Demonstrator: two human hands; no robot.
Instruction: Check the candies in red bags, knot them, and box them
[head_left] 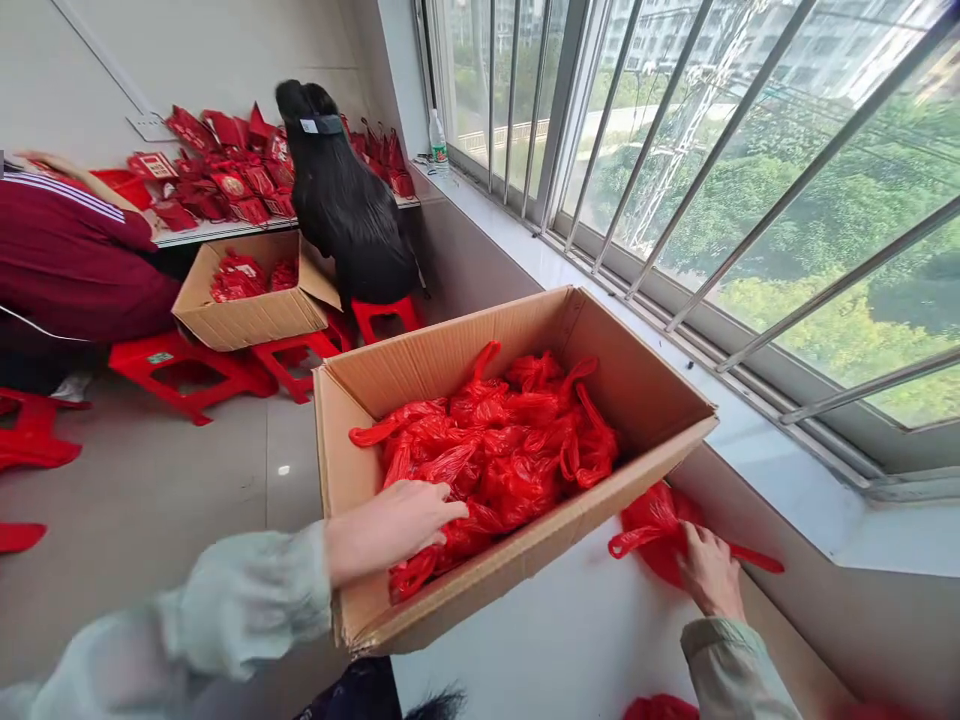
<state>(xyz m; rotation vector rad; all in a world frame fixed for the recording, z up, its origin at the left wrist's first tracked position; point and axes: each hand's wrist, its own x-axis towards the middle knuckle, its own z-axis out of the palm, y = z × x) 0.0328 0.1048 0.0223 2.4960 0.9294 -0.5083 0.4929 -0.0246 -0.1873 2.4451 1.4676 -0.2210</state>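
A large open cardboard box [525, 575] stands in front of me, with many knotted red plastic bags [517, 440] heaped inside. Reaching over its near left corner, my left hand [405, 520] is loosely bent above the bags, with fingers apart and nothing visibly held. To the right of the box, my right hand [709, 565] has its fingers closed on the gathered top of another red plastic bag [656, 520]. That bag lies on the white table [540, 645] by the wall, its handles sticking out both ways.
A barred window with a white sill [510, 240] runs along the right. Ahead, a person in black [349, 200] and one in a maroon sleeve [82, 255] sit by a table piled with red packets [225, 180]. Another box [255, 315] rests on red stools [191, 375].
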